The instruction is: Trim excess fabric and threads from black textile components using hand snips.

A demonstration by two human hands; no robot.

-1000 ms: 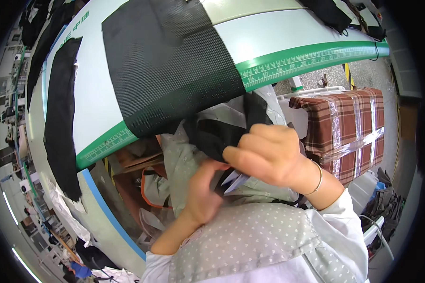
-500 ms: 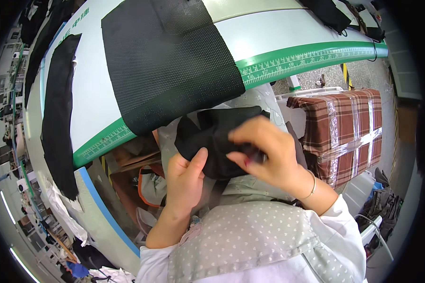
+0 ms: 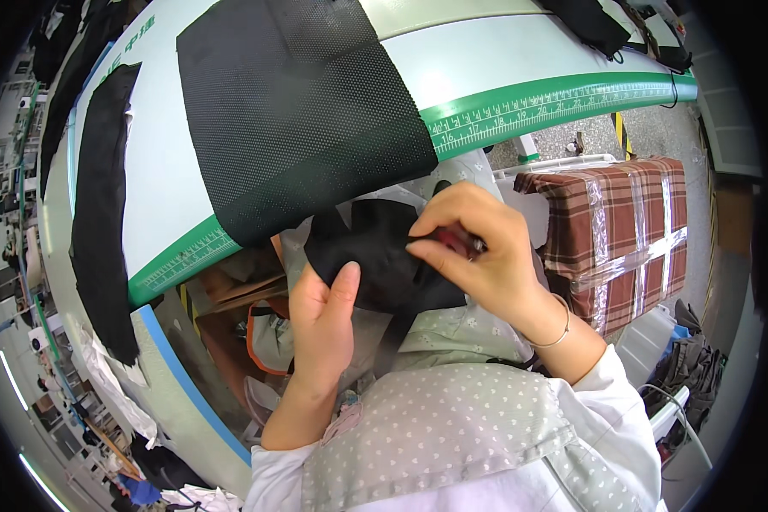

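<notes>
A black fabric piece (image 3: 375,264) is held above my lap, in front of the table edge. My left hand (image 3: 326,311) grips its left side, thumb on top and the other fingers hidden beneath. At the cloth's right part, my right hand (image 3: 478,247) pinches with thumb and forefinger; whether cloth or a thread lies between the tips is too small to tell. Something small, dark and red, shows partly inside the curled fingers of that hand, its kind hidden. A dark strip (image 3: 392,341) hangs below the cloth.
Ahead is a white table with a green ruler edge (image 3: 486,132). A black perforated sheet (image 3: 299,111) drapes over that edge, and a long black fabric strip (image 3: 102,213) lies to its left. A brown plaid taped box (image 3: 627,239) stands at the right.
The cloth has shifted slightly left and turned flatter. My left hand moved a little left with it. My right hand, blurred before, now holds a steady pinch at the cloth.
</notes>
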